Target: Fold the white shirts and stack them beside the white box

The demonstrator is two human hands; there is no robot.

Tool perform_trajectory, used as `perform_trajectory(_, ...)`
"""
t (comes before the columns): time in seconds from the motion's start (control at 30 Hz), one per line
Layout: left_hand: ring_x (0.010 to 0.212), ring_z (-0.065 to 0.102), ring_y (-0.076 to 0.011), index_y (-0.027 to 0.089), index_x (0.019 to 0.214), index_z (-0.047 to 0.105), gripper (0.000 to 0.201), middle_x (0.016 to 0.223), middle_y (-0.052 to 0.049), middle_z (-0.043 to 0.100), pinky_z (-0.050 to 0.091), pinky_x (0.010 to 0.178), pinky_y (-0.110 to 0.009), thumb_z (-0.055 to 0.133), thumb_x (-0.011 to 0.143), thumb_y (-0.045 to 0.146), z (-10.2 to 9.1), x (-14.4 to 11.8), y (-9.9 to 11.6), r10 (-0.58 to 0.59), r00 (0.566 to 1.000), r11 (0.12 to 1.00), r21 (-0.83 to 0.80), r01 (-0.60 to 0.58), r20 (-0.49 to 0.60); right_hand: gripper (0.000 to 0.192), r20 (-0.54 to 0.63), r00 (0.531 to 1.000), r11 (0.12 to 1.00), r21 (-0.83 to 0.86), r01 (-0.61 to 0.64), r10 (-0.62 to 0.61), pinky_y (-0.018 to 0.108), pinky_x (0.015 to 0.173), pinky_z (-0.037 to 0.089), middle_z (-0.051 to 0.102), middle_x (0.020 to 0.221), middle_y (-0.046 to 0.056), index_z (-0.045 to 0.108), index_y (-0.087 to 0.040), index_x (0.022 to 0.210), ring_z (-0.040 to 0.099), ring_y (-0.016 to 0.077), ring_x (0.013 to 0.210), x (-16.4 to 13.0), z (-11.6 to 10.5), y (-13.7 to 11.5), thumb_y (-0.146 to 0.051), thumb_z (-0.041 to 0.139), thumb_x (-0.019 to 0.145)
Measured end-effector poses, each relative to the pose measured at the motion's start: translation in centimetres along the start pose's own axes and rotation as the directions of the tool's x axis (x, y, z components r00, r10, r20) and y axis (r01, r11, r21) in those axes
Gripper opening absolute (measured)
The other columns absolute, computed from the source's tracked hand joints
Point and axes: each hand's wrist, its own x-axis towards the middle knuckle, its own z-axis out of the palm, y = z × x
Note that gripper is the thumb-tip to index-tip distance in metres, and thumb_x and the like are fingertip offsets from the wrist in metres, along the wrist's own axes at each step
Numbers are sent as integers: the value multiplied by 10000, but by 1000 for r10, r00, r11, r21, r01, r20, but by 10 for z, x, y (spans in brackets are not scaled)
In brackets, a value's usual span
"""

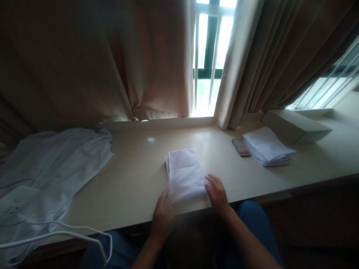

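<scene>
A folded white cloth rectangle (185, 173) is seen lying flat on the pale wooden table (134, 179), near the table's front edge and roughly at its middle. The left hand (163, 216) is laid against the near left corner of the folded cloth, with its fingers flat and loosely spread, touching the fabric rather than closed around it. The right hand (217, 194) is placed at the near right edge of the same cloth, palm down, fingers extended and resting partly on the cloth and partly on the table; nothing is gripped by it.

To the far right, a stack of folded white cloths (267, 146) is set on the table, with a small dark flat object (241, 147) just beside it on its left; the object is blurred and cannot be identified. Behind the stack a pale flat cardboard box (294, 125) is placed. On the left of the table an unfolded pale blue-white garment (53, 160) is spread, and a white wire hanger (70, 237) is seen at the near left corner. Beige curtains (112, 59) are hung behind the table, parted before a barred window (209, 52).
</scene>
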Motion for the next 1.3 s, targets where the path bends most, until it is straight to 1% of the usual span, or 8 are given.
perform_trajectory(0.13, 1293, 482, -221, 195, 1018, 687, 347, 1360, -83, 532, 420, 1103, -428, 371, 895, 122, -14, 19, 9, -88, 996, 995, -48, 86, -23, 522, 162, 985, 987, -137, 80, -57, 485, 1028, 405, 500, 1395, 131, 523, -241, 1346, 475, 298, 1246, 5, 1, -11, -453, 584, 872)
perform_trajectory(0.3, 1362, 402, -231, 187, 1100, 668, 317, 1385, -102, 525, 335, 1152, -430, 418, 935, 289, -20, 90, 41, 44, 998, 999, 26, -43, -47, 489, 240, 969, 969, -217, 117, -63, 479, 1015, 386, 480, 1419, 125, 534, -273, 1336, 456, 297, 1257, 7, -3, -22, -461, 562, 886)
perform_trajectory(0.43, 1452, 239, -281, 294, 1326, 565, 472, 1530, -60, 378, 195, 1188, -503, 461, 907, 485, 4, 156, 48, 66, 987, 976, 196, -94, 148, 457, 250, 966, 967, -223, 126, -69, 461, 1010, 374, 465, 1431, 111, 543, -292, 1325, 451, 285, 1255, 8, -6, -23, -463, 538, 902)
perform_trajectory(0.6, 1472, 139, -348, 389, 1438, 410, 648, 1592, -47, 256, 93, 1147, -626, 378, 858, 678, 37, 184, 12, -195, 905, 954, 286, 86, 378, 441, 241, 968, 969, -213, 128, -75, 474, 996, 376, 472, 1425, 105, 558, -310, 1304, 460, 296, 1236, 9, -5, -22, -460, 562, 889)
perform_trajectory(0.77, 1479, 105, -341, 369, 1491, 303, 704, 1612, -66, 188, 84, 1146, -619, 331, 865, 690, 49, 176, -12, -248, 891, 955, 251, 159, 380, 425, 232, 969, 971, -198, 135, -88, 493, 975, 388, 498, 1403, 103, 570, -321, 1285, 483, 305, 1202, 10, -4, -21, -437, 590, 877)
perform_trajectory(0.97, 1478, 128, -327, 262, 1498, 327, 676, 1605, -114, 193, 166, 1156, -571, 331, 911, 599, 28, 145, -2, -273, 933, 945, 246, 215, 233, 483, 220, 972, 978, -169, 120, -82, 480, 997, 392, 486, 1420, 108, 529, -304, 1330, 469, 296, 1249, 9, -2, -17, -447, 597, 874)
perform_trajectory(1.1, 1474, 156, -321, 237, 1464, 395, 605, 1584, -128, 251, 178, 1150, -597, 412, 922, 505, 9, 84, 23, -59, 986, 966, 257, 17, 155, 556, 207, 975, 981, -161, 110, -75, 474, 1027, 381, 469, 1435, 129, 479, -259, 1384, 456, 290, 1281, 7, 0, -13, -471, 580, 880)
perform_trajectory(1.3, 1445, 258, -319, 256, 1507, 300, 774, 1542, -119, 349, 255, 1147, -557, 597, 828, 477, 1, 11, 40, 193, 960, 934, 262, -244, 203, 575, 233, 962, 970, -160, 180, -140, 472, 1032, 382, 471, 1436, 134, 503, -253, 1364, 469, 291, 1266, 4, -6, -21, -528, 585, 865)
